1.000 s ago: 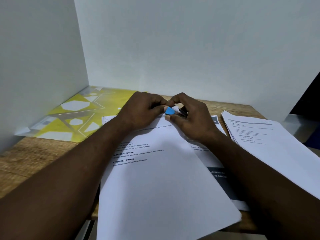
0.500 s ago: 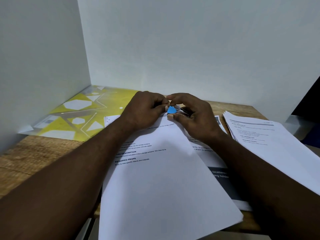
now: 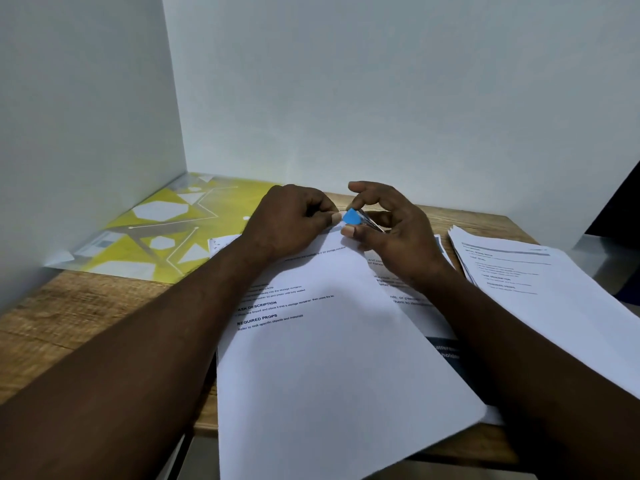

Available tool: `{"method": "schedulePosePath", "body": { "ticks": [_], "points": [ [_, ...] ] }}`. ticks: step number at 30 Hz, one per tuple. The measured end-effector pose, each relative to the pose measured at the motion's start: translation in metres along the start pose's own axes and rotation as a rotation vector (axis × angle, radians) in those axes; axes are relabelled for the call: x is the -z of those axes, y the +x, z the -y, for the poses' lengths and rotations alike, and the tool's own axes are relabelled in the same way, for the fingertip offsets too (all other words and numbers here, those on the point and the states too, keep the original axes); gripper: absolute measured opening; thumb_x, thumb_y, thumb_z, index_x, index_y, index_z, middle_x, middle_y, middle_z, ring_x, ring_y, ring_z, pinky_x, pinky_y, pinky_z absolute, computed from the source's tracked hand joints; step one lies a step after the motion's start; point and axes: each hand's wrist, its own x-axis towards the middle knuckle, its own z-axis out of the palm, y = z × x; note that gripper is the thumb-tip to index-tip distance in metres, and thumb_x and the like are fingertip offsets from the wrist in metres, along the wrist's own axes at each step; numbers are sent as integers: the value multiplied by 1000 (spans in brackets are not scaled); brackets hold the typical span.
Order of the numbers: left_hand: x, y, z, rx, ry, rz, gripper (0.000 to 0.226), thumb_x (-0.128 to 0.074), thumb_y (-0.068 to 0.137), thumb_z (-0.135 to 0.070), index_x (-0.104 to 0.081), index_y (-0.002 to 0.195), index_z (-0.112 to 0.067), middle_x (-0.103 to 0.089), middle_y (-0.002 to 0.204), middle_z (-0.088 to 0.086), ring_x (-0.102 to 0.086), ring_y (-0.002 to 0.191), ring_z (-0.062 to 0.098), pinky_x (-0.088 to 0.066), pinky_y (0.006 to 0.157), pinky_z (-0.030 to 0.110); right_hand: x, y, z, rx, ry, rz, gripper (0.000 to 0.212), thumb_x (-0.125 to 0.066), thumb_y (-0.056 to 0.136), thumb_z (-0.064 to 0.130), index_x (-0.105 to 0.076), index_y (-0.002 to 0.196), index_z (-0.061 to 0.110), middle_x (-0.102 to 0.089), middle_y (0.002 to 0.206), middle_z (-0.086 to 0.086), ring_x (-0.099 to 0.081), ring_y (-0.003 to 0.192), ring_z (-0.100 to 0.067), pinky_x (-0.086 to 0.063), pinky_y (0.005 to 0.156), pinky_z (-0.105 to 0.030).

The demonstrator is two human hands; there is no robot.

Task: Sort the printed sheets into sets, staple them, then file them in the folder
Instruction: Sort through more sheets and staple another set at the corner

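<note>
**Two hands meet at the far corner of the set**

Both hands work at one spot. The right hand [image 3: 391, 230] has its grip closed around a small stapler [image 3: 352, 216]: thumb below, curled fingers behind, the forefinger lifted above it. Only the blue nose and a little metal of the tool show outside the grip. Its long axis runs from the palm toward the left hand [image 3: 291, 220], so the nose points leftward, at the paper corner.

The left hand has its fingers curled, and its grip pinches, as far as I can see, the far corner of the top set [image 3: 329, 358]. The pinched corner lies just beside the stapler nose, nearly touching. I cannot tell whether the paper is already between the jaws. From this corner the long side of the set runs back toward the person and over the near edge of the surface [image 3: 69, 313].

I judge the step to be stapling. The coming move depends on this short gap, because the nose must go over the corner while the left grip keeps the sheets even.

Left of and beyond the left grip, the yellow folder [image 3: 166, 230] lies flat against the wall. To the right of the right grip, well apart, a stack [image 3: 536, 289] of printed sheets waits.
</note>
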Motion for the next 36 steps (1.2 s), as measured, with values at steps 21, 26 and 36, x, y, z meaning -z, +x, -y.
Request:
{"method": "schedulePosePath", "body": {
  "ticks": [21, 26, 36],
  "points": [
    [3, -2, -1, 246, -416, 12, 19, -74, 95, -24, -71, 84, -9, -65, 75, -1, -53, 70, 13, -43, 72, 30, -2, -1, -3, -366, 354, 56, 31, -82, 83, 12, -62, 106, 19, -64, 89, -6, -56, 72, -24, -47, 66, -43],
    [5, -1, 1, 298, -466, -2, 21, -70, 85, -34, -69, 75, -16, -64, 72, -3, -53, 69, 15, -42, 73, 33, -4, -1, -3, -358, 368, 61, 26, -77, 89, -5, -66, 106, 12, -65, 89, -9, -63, 84, -28, -56, 83, -45],
    [8, 0, 3, 328, -449, -51, 21, -74, 92, -24, -72, 77, -9, -65, 68, -8, -54, 64, 10, -44, 71, 29, -6, 1, -6, -356, 316, 27, 22, -76, 89, -6, -68, 100, 12, -67, 83, -3, -64, 80, -25, -55, 80, -42]
  ]
}}
